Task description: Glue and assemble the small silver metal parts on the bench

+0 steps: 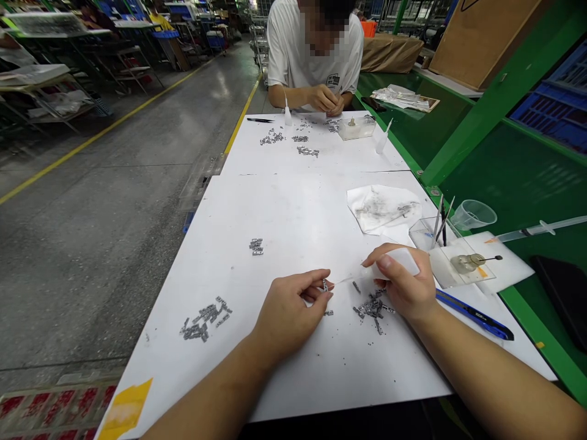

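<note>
Between the thumb and fingers of my left hand [293, 308] is a small metal part [325, 285], held just above the white table [284, 379]. My right hand [408, 281] is wrapped round a white squeeze bottle [400, 261]. The bottle's thin clear nozzle [351, 278] points left, its tip at or very near the small part. Below the nozzle and beside my right hand lies a loose pile of small metal parts [375, 307]. Another pile [206, 319] is left of my left hand, and a smaller group [256, 246] lies farther up the table.
A stained white cloth [385, 208], a clear cup [474, 215], tweezers [441, 226], a small glass jar [468, 263] and a blue cutter [477, 315] are at the right. Across the table a person [316, 55] handles something small, near more parts and bottles.
</note>
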{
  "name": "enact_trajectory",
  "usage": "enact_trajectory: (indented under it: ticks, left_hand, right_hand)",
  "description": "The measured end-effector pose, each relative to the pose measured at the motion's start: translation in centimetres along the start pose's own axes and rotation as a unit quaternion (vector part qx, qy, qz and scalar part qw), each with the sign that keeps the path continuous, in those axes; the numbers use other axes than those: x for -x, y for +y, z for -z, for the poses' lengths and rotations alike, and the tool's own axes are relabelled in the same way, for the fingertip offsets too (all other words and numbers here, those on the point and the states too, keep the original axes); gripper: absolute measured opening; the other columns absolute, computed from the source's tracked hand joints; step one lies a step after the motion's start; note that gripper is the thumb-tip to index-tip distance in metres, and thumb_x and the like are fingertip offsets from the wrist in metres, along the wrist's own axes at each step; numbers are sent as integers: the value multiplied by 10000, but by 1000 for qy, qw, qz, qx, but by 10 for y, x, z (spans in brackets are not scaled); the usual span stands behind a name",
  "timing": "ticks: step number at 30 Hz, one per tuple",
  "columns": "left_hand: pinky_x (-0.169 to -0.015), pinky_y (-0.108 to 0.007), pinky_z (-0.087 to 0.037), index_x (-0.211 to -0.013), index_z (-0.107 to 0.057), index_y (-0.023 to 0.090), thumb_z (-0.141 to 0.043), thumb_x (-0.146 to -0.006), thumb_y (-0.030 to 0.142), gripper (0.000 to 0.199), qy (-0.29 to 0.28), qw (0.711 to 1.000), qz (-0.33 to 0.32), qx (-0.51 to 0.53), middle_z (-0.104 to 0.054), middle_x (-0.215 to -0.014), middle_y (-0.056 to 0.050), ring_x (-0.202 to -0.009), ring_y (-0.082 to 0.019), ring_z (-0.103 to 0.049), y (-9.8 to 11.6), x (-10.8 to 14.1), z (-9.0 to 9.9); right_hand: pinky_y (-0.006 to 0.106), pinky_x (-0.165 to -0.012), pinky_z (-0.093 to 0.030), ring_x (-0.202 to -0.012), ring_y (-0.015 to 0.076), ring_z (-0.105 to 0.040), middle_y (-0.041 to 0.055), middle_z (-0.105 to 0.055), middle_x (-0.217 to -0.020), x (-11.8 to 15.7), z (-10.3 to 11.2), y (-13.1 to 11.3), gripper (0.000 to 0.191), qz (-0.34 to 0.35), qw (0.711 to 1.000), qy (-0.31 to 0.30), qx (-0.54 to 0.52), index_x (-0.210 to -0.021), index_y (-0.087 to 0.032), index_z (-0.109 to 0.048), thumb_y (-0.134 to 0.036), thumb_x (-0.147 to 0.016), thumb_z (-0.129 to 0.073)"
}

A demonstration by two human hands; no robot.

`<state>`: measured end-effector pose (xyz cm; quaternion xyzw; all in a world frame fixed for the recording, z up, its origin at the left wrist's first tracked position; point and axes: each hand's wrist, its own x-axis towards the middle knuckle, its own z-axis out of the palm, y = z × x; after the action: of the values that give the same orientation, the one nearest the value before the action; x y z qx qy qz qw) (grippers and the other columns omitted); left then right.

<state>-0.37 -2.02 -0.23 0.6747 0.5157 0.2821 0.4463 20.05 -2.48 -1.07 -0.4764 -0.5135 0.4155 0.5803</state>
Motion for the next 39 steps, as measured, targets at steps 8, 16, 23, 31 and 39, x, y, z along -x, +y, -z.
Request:
enact_trajectory:
  ticks: [8, 16, 23, 31, 39]
  left_hand:
    - [-657, -257, -607, -1092, -703, 194, -622, -801, 187, 302, 1, 1000, -6, -4, -765, -889, -5, -686, -142, -705, -1, 0, 0]
    - [-644, -248, -602, -1097, -704, 193, -620, -802, 191, 307, 1, 1000, -3, -6, -765, -891, -5, -687, -139, -704, 0, 0, 0]
    - [-650, -257, -603, -1100, -703, 194, -621, -805, 195, 305, 0, 1000, -4, -5, -765, -889, -8, -690, -146, -704, 0, 0, 1]
    - [-664, -247, -598, -1112, -698, 197, -619, -812, 197, 310, -5, 1000, 3, -4, -762, -892, 4, -687, -132, -696, 0, 0, 1]
    - [-673, -228, -593, -1121, -694, 188, -619, -813, 193, 316, -6, 1000, 5, -11, -763, -884, 13, -692, -120, -696, 2, 0, 1]
  right_hand:
    - [246, -383, -357, -434, 128, -474, 0, -562, -490, 0, 0, -1, 279, -5, 1000, -1, 0, -714, -181, -718, -433, -820, -658]
    - [244, -383, -355, -440, 127, -471, 3, -564, -497, 1, 0, -2, 267, -2, 1000, -4, -11, -715, -183, -721, -418, -824, -659]
    - [250, -375, -345, -433, 132, -470, -1, -552, -485, 0, -1, -2, 273, -2, 1000, -3, -12, -719, -179, -721, -424, -822, -660]
    - [251, -377, -338, -424, 130, -457, -1, -552, -484, 0, -1, -1, 278, -2, 1000, -1, -8, -712, -184, -718, -433, -820, -657]
    - [242, -389, -350, -446, 125, -470, 1, -563, -499, 1, -1, -2, 242, -1, 1000, -5, -26, -731, -187, -730, -397, -829, -666]
